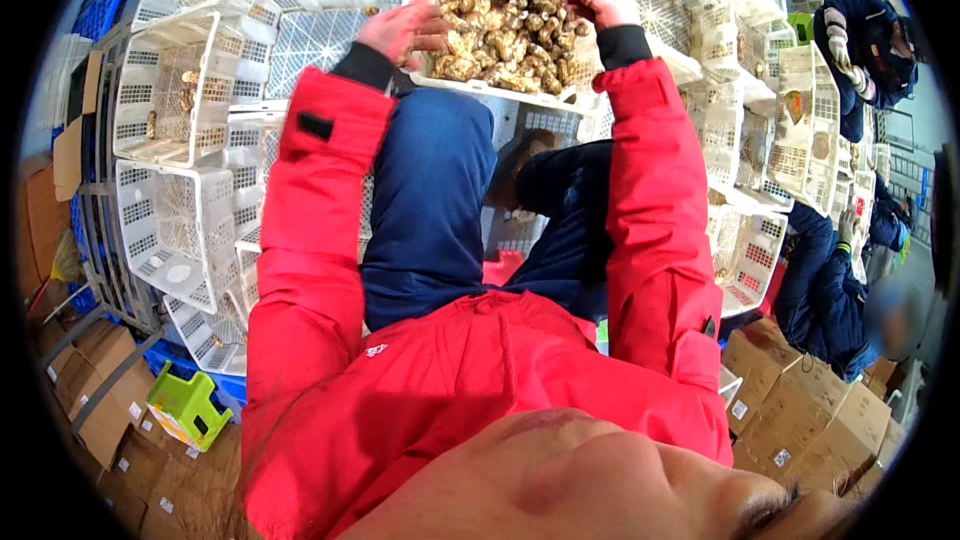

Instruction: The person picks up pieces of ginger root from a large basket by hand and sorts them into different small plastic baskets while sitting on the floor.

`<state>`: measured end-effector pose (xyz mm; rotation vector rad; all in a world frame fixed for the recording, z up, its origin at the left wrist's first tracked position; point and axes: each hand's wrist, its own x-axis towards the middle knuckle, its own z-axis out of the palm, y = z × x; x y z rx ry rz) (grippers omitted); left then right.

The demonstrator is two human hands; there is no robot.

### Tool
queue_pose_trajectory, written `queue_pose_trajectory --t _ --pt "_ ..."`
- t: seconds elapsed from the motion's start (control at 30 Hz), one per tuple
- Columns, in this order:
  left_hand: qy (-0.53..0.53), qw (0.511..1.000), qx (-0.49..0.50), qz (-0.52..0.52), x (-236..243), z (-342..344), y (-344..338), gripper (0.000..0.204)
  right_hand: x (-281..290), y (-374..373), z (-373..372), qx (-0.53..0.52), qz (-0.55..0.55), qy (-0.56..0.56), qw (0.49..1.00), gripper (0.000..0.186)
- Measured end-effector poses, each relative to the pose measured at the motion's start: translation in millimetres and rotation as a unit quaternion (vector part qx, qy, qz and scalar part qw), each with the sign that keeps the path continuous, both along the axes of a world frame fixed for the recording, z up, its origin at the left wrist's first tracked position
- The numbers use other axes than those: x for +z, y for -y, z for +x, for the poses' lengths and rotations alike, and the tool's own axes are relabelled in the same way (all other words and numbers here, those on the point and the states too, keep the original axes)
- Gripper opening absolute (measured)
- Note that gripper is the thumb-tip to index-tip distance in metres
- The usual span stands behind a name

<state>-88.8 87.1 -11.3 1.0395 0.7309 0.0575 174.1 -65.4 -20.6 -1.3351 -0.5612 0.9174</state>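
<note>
A white plastic crate (570,97) in front of my knees is heaped with brown-and-cream, lumpy pieces that look like mushrooms (510,15). At its left rim is my left hand (402,30), its fingers stretched inward over the edge beside the pile and the thumb lower down. My right hand (607,2) reaches over the right side, fingers apart and slightly bent, their tips touching the outer mushrooms. Nothing shows clearly in either palm.
White slatted crates stand stacked on the left (165,110) and right (715,130), a few holding mushrooms. A green step stool (190,407) is near cardboard boxes (105,390) at lower left. More boxes (810,410) lie lower right, near people in dark clothes (870,40).
</note>
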Motion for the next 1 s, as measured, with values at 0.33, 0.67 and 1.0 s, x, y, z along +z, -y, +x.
queue_pose_trajectory --t 0.33,0.67,1.0 --pt "0.152 0.988 0.0 -0.012 33 83 99 0.031 55 28 -62 0.088 0.171 -0.109 0.975 0.061" --pt "0.108 0.992 -0.024 -0.055 27 81 98 0.041 47 28 -51 0.146 0.129 -0.056 0.979 0.057" --pt "0.161 0.978 -0.04 -0.129 34 88 99 0.056 57 29 -62 0.169 0.18 -0.123 0.961 0.058"
